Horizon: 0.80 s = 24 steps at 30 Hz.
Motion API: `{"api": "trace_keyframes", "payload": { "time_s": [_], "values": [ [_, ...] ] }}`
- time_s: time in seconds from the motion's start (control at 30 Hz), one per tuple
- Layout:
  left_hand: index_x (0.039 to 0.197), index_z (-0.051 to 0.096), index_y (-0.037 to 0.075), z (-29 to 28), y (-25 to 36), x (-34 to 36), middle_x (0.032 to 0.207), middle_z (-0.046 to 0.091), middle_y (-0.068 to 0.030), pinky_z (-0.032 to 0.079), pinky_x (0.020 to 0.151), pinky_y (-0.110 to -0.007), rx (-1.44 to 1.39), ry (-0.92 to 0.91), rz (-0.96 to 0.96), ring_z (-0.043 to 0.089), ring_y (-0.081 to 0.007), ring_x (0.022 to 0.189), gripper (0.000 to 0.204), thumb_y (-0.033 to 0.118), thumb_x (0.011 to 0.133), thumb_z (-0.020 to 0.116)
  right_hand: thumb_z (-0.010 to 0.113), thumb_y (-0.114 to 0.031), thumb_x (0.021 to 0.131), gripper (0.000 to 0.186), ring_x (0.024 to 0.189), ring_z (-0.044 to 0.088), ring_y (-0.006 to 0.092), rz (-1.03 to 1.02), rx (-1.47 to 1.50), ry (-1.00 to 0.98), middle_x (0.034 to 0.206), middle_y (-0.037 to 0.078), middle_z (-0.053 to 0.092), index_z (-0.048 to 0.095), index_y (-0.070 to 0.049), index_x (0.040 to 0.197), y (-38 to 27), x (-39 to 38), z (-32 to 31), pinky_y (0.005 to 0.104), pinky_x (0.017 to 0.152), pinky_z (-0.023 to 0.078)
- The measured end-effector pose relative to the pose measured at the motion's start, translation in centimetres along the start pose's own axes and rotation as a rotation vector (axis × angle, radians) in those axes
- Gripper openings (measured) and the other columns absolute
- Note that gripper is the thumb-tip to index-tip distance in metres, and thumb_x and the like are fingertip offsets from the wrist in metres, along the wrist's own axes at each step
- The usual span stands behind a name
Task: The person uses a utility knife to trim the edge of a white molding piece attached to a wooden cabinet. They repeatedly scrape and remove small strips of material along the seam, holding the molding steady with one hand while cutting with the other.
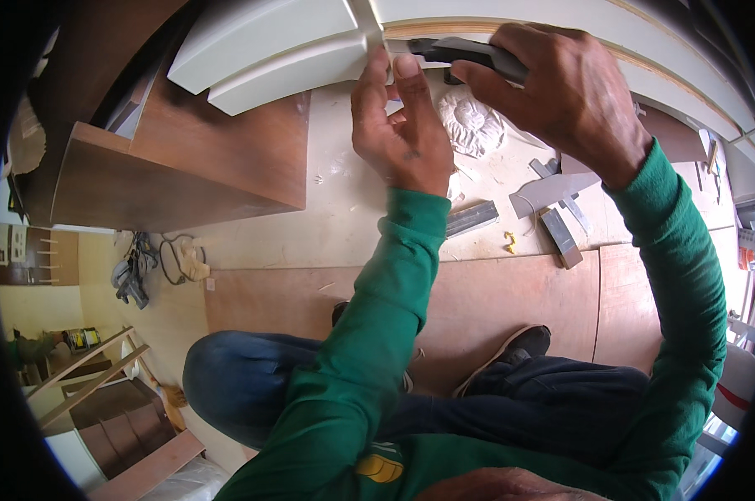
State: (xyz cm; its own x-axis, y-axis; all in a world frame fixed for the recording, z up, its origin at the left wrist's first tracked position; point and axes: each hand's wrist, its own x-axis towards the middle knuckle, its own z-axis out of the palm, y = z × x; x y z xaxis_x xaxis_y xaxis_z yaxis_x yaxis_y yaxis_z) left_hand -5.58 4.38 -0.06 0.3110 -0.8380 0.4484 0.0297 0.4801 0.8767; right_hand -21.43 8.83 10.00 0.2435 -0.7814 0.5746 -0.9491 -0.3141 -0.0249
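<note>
Knife at the white panel's seam, top of frame

My right hand (561, 92) grips the knife (465, 54), lying sideways, tip pointing left; my left hand's (398, 134) open fingers press the white panel (277, 50).

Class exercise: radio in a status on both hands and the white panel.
Right hand grips dark utility knife at white panel seam. Left hand fingertips brace panel. Nothing between them.

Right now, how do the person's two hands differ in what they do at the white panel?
The right hand is closed around a dark grey utility knife, held along the edge of the white panel; the left hand holds nothing. The left hand's fingers point up and press on the panel; the right hand's curl. Both wear green sleeves.
</note>
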Motion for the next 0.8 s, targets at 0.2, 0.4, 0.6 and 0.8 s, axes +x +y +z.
{"api": "trace_keyframes", "payload": {
  "time_s": [0.2, 0.4, 0.6, 0.8],
  "values": [
    [0.133, 0.078, 0.0, 0.3, -0.5, 0.2, 0.097, 0.074, -0.0031, 0.059, 0.072, -0.03, 0.108, 0.073, 0.069, 0.063, -0.0116, 0.089, 0.051, 0.044, 0.108, 0.075, 0.081, -0.04, 0.092, 0.044, 0.051, 0.068, 0.0317, 0.041, -0.02, -0.135, 0.062, 0.019, 0.069, 0.077, 0.003, 0.08, -0.8, 1.7, -1.2, 0.0453, 0.053, 0.058],
    [0.137, 0.075, -0.002, 0.6, -1.1, 0.3, 0.101, 0.076, -0.0032, 0.059, 0.072, -0.029, 0.067, 0.089, -0.011, 0.066, -0.0092, 0.089, 0.052, 0.039, 0.107, 0.078, 0.082, -0.041, 0.092, 0.046, 0.045, 0.064, 0.0277, 0.051, -0.016, -0.195, 0.058, 0.017, 0.068, 0.077, 0.003, 0.08, -0.2, 2.4, -1.4, 0.0442, 0.047, 0.055],
    [0.14, 0.073, -0.005, 1.2, -0.3, 0.4, 0.107, 0.077, -0.0042, 0.058, 0.071, -0.028, 0.028, 0.091, -0.057, 0.066, -0.0082, 0.088, 0.054, 0.034, 0.104, 0.082, 0.084, -0.047, 0.096, 0.044, 0.053, 0.07, 0.0268, 0.019, 0.023, -0.061, 0.068, 0.013, 0.074, 0.084, -0.003, 0.095, 1.4, 1.4, 0.5, 0.0365, 0.053, 0.058],
    [0.14, 0.072, -0.007, 0.7, -0.3, 0.7, 0.102, 0.078, -0.0041, 0.057, 0.071, -0.028, 0.043, 0.1, -0.063, 0.063, -0.0078, 0.082, 0.055, 0.033, 0.104, 0.082, 0.079, -0.049, 0.098, 0.045, 0.056, 0.072, 0.0268, 0.033, 0.033, -0.071, 0.067, 0.013, 0.074, 0.087, -0.006, 0.096, 0.9, 2.3, 0.3, 0.0379, 0.057, 0.061]
  ]
}}
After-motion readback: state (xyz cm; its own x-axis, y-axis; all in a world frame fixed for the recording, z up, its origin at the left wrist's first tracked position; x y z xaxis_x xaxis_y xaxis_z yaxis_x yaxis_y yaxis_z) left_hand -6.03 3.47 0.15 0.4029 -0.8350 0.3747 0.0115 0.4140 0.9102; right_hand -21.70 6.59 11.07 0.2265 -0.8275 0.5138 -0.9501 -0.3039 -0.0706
